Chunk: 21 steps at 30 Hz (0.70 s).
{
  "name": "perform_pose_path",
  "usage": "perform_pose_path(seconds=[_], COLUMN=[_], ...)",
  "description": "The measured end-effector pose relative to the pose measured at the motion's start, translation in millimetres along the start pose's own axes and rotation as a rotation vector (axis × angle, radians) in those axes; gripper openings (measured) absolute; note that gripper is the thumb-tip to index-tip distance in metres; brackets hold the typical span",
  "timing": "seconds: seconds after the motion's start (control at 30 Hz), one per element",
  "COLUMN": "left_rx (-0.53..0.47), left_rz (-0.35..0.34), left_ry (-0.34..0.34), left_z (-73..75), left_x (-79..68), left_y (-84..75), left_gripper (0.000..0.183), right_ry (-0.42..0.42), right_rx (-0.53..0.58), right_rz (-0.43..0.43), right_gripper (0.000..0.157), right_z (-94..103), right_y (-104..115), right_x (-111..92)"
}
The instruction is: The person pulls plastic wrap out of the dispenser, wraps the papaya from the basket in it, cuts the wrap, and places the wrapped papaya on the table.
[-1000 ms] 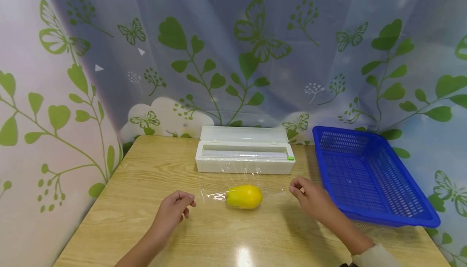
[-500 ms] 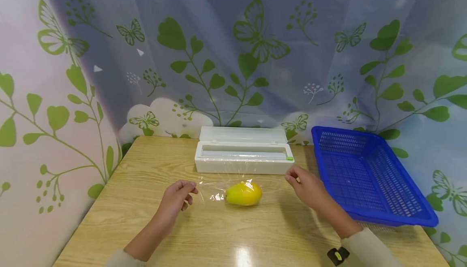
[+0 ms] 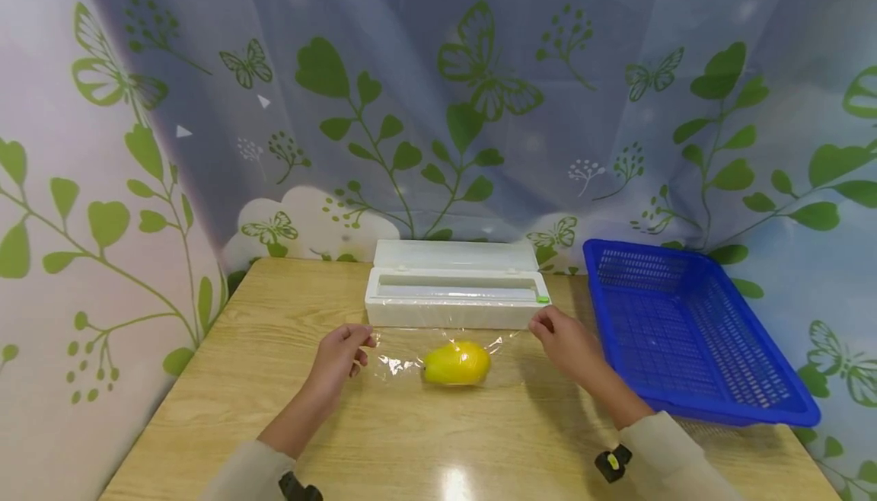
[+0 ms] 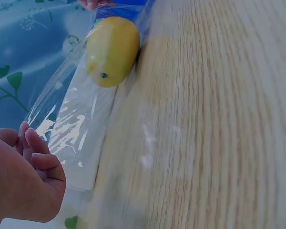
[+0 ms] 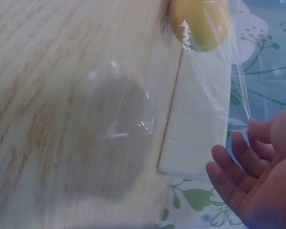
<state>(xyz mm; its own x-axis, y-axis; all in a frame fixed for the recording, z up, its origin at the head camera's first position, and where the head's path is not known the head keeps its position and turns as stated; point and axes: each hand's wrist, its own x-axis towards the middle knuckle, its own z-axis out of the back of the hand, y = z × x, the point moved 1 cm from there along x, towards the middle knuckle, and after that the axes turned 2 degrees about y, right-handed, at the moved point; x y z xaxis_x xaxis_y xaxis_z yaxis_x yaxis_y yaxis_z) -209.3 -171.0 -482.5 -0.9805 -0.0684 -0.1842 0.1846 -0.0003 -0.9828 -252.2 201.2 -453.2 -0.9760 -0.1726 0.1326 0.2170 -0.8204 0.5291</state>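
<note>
A yellow papaya-like fruit [image 3: 457,363] lies on its side in the middle of the table. Clear plastic wrap [image 3: 393,366] stretches over it between both hands. My left hand [image 3: 340,356] pinches the wrap's left corner between thumb and index finger, the other fingers loosely bent, as the left wrist view shows. At the opposite corner, my right hand [image 3: 563,341] pinches the wrap too; in the right wrist view its film [image 5: 240,90] runs taut from thumb and fingertip toward the fruit [image 5: 200,24]. Behind the fruit stands a white wrap dispenser box [image 3: 455,314], lid raised, roll inside.
A blue plastic basket [image 3: 685,406] stands at the right of the wooden table [image 3: 384,448], close to the right forearm. A patterned curtain [image 3: 411,105] hangs right behind the table's back edge. The dispenser's lid [image 3: 455,256] leans back toward it.
Both hands have moved away from me toward the dispenser, the right one also slightly inward, carrying the wrap's edge farther over the fruit. More of both sleeves shows. The fruit has barely shifted.
</note>
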Motion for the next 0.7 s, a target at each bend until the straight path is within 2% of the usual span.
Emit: perform_pose_path(seconds=[0.23, 0.5, 0.7], left_rx=[0.021, -0.010, 0.054], left_rz=[-0.005, 0.004, 0.009], left_ry=[-0.034, -0.088, -0.128], left_z=[-1.6, -1.7, -2.0], left_x=[20.3, 36.6, 43.9], left_y=[8.7, 20.7, 27.3], left_gripper=[0.030, 0.029, 0.025], right_ry=[-0.003, 0.012, 0.018], right_rx=[0.039, -0.017, -0.034], right_rz=[-0.050, -0.105, -0.127], right_gripper=[0.015, 0.013, 0.014], right_z=[-17.3, -29.6, -35.1], right_y=[-8, -14, -19], right_x=[11, 12, 13])
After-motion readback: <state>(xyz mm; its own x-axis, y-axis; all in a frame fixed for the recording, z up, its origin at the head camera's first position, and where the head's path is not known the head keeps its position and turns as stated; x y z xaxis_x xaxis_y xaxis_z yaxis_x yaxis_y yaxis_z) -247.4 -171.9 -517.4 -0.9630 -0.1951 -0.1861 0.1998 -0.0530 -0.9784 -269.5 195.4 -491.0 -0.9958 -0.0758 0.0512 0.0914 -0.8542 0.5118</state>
